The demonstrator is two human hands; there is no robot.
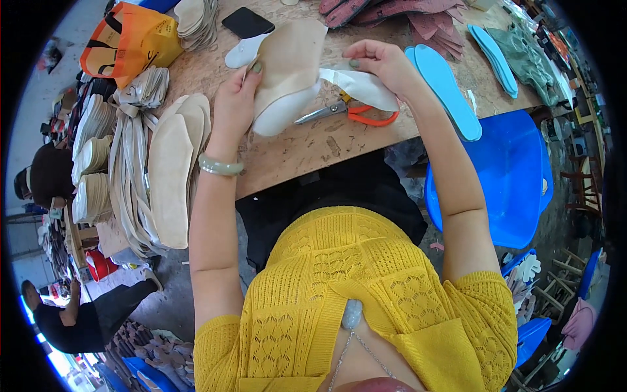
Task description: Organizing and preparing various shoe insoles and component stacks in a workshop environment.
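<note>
Far left: orange bag (pixel 127 40) at the far left corner of the wooden table (pixel 307 147); near it, stacks of beige insoles (pixel 171 171) with pale strips hang over the table's left edge. Another person in dark clothing (pixel 72 317) sits at the lower left, well apart. Left hand (pixel 236 98), pale green bangle (pixel 220 166) on the wrist, is raised over the table; thumb and fingers are pinched together on the left edge of a beige insole piece (pixel 290 62), held upright. White insole piece (pixel 284 111) sits just below the beige one, touching it. Black pad (pixel 247 21) lies on the table beyond. Orange-handled scissors (pixel 349 112) lie on the table between the hands, blades pointing left. Right hand (pixel 382 62): fingers curled, closed on a white strip (pixel 362 86) that runs to the beige piece. Right of it, light blue insoles (pixel 444 88) lie on the table; a blue plastic chair (pixel 506 176) stands near right
</note>
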